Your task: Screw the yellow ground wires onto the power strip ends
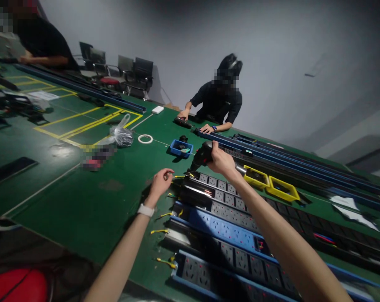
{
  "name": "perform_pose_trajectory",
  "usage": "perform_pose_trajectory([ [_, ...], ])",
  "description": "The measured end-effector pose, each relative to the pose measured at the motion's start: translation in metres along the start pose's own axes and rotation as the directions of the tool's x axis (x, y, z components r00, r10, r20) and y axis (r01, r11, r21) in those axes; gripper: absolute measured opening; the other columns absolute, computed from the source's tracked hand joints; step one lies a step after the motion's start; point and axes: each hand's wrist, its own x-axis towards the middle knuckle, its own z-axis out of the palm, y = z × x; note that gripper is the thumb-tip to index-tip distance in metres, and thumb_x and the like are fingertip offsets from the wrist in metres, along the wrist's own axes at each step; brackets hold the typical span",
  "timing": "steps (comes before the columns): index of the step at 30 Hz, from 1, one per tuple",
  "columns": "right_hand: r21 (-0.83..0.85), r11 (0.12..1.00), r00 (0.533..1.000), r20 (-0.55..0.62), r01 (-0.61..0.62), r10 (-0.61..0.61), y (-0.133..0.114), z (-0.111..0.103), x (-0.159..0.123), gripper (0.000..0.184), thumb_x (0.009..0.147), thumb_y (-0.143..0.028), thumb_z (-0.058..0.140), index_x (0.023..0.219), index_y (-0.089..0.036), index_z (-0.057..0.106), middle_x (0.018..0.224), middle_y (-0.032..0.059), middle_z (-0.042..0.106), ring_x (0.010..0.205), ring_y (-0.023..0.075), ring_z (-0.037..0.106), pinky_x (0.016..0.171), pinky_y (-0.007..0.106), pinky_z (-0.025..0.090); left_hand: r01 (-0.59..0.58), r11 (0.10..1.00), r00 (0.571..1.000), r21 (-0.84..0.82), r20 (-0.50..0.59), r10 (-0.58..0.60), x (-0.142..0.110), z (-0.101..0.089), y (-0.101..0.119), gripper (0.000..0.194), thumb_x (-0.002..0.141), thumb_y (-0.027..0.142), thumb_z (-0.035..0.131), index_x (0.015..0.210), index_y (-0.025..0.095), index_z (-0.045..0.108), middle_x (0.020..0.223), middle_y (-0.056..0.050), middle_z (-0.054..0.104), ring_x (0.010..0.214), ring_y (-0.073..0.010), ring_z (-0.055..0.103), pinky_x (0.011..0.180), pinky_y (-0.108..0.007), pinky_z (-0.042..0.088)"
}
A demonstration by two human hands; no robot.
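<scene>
My right hand (pixel 221 159) is wrapped round a black cordless drill (pixel 202 154), held over the far end of a row of power strips. My left hand (pixel 161 183) is bent with thumb and fingertips together, beside the yellow-green wire at the end of a black power strip (pixel 204 178). What lies in that pinch is too small to make out. Nearer to me are a blue power strip (pixel 221 226) and a blue-edged one (pixel 196 270), with yellow-green earth wires (pixel 160 231) sticking out of their left ends.
A blue bin (pixel 181 153) with small parts and two yellow bins (pixel 282 191) stand beyond the strips. A tape ring (pixel 145 139) and a plastic bag (pixel 122 133) lie left. Across the green table (pixel 83 201), a co-worker (pixel 219 100) holds another drill (pixel 182 122); another person sits far left.
</scene>
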Motion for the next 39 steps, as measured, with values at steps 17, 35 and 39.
perform_pose_trajectory([
  [17,0.039,0.990,0.982,0.124,0.136,-0.140,0.019,0.003,0.011,0.093,0.085,-0.047,0.047,0.155,-0.006,0.002,0.116,0.0194,0.065,0.102,0.0269,0.066,0.079,0.027,0.043,-0.369,0.868,0.894,0.331,0.383,0.233,0.059,0.033,-0.062,0.036,0.087,0.056,0.058,0.103,0.029,0.075,0.105,-0.004,0.068,0.101,-0.0165,0.058,0.090,-0.026,0.041],
  [35,-0.206,0.978,0.997,-0.072,-0.013,-0.002,0.006,0.025,-0.006,0.097,0.081,-0.030,0.060,0.154,-0.007,0.000,0.103,0.0171,0.067,0.096,0.0223,0.067,0.081,0.027,0.048,-0.206,0.950,0.929,0.233,0.351,0.115,0.063,0.040,-0.055,0.029,0.083,0.044,0.066,0.106,0.030,0.075,0.109,-0.001,0.071,0.093,-0.0151,0.063,0.082,-0.024,0.045],
  [39,-0.234,0.972,0.991,-0.131,0.000,-0.032,0.000,0.026,-0.009,0.088,0.082,-0.025,0.056,0.153,-0.011,0.005,0.103,0.0154,0.066,0.098,0.0224,0.067,0.083,0.028,0.049,-0.190,0.935,0.944,0.300,0.316,0.091,0.060,0.045,-0.049,0.027,0.084,0.050,0.065,0.100,0.033,0.077,0.110,0.000,0.072,0.102,-0.0193,0.062,0.086,-0.027,0.042],
])
